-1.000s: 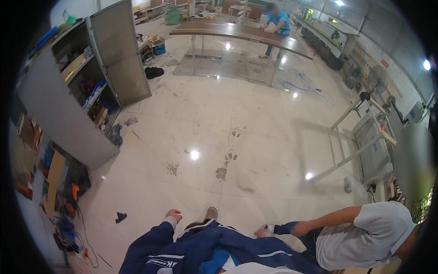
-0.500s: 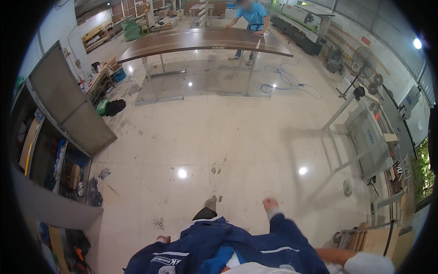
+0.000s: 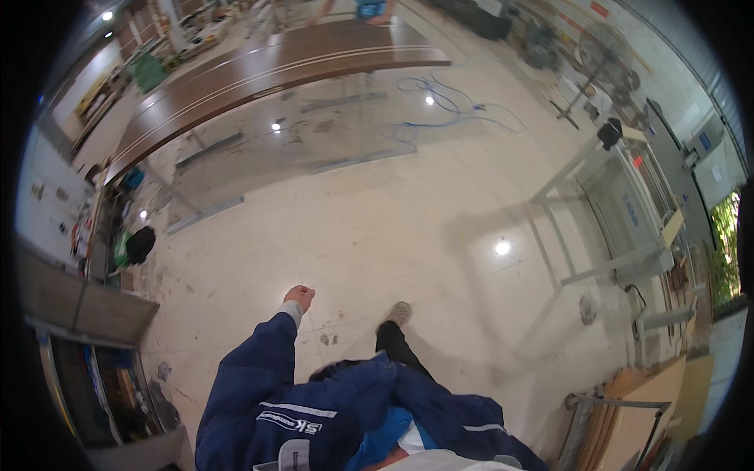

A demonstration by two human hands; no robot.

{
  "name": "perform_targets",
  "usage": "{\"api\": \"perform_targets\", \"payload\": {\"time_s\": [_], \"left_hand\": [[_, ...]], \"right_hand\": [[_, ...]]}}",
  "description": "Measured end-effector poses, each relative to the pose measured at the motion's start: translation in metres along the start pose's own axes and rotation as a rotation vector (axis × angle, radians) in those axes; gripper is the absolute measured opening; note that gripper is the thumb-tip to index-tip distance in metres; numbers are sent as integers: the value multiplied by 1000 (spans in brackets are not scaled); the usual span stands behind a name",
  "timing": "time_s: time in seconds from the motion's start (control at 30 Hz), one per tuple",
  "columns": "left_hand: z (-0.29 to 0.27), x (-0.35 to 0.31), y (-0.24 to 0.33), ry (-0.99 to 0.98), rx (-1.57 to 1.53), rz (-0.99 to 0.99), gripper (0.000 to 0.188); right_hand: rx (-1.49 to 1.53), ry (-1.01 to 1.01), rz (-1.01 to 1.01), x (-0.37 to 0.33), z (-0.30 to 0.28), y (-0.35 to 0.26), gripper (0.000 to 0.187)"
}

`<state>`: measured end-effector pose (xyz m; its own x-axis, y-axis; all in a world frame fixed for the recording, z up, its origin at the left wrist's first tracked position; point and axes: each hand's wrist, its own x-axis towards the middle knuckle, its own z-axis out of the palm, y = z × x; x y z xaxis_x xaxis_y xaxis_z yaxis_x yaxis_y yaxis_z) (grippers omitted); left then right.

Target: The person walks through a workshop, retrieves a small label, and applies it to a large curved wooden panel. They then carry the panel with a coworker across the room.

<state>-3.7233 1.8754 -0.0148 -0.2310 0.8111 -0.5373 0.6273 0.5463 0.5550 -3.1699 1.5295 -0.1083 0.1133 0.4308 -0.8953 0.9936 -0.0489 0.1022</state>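
Left hand (image 3: pixel 299 296): hung half-curled, seemingly empty. Right hand: was out of view. Counter (image 3: pixel 275 59): stood ahead, unreached.

And it's one left hand (image 3: pixel 299 296) in view, one shoe (image 3: pixel 400 314), one jacket (image 3: pixel 251 369), plus one co-worker (image 3: pixel 371 9) up top! Now count the metal feet (image 3: pixel 206 215), four of them under one brown table (image 3: pixel 271 74), with four bright spots (image 3: pixel 503 248) shining on the floor! Add one standing fan (image 3: pixel 603 51), one tangle of blue hose (image 3: pixel 477 107), one green sack (image 3: pixel 148 73) and one black bundle (image 3: pixel 140 245).
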Motion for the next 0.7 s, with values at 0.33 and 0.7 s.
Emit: {"api": "perform_targets", "payload": {"time_s": [0.33,0.7], "left_hand": [[102,142,148,-540,671,223,48],[143,471,416,-645,578,-311,51]], "right_hand": [[1014,1111,-250,148,-647,104,17],[659,-15,232,317,-702,247,40]]}}
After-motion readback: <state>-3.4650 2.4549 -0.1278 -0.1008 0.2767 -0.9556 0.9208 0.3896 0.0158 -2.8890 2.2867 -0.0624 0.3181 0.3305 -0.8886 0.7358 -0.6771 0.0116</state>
